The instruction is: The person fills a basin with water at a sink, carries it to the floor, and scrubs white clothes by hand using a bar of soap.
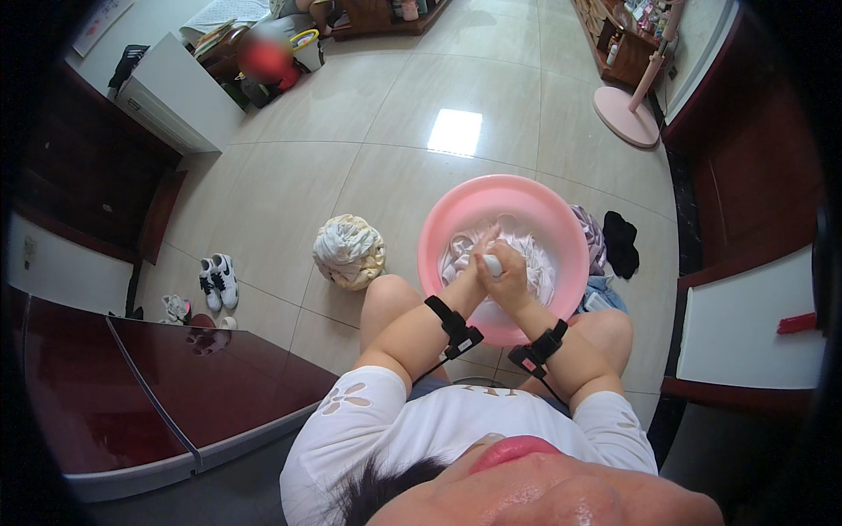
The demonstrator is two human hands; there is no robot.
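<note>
A pink plastic basin point(436, 217) stands on the floor before my knees. In it lies a bunched heap of wet-looking whitish-pink cloth point(533, 256). Both of my hands are together over that heap. My right hand point(511, 266) has its fingers curled round a small white object point(492, 265), which looks like a bar of soap. Close against it, my left hand point(481, 256) reaches over the cloth; its grip is partly hidden. A black strap with a small device sits on each forearm.
A bundle of white and yellowish cloth point(348, 251) lies left of the basin. To its right are mauve cloth point(590, 237), black cloth point(620, 243) and blue denim point(602, 294). Sneakers point(219, 281) stand further left. A pink round stand base point(626, 117) is at the far right.
</note>
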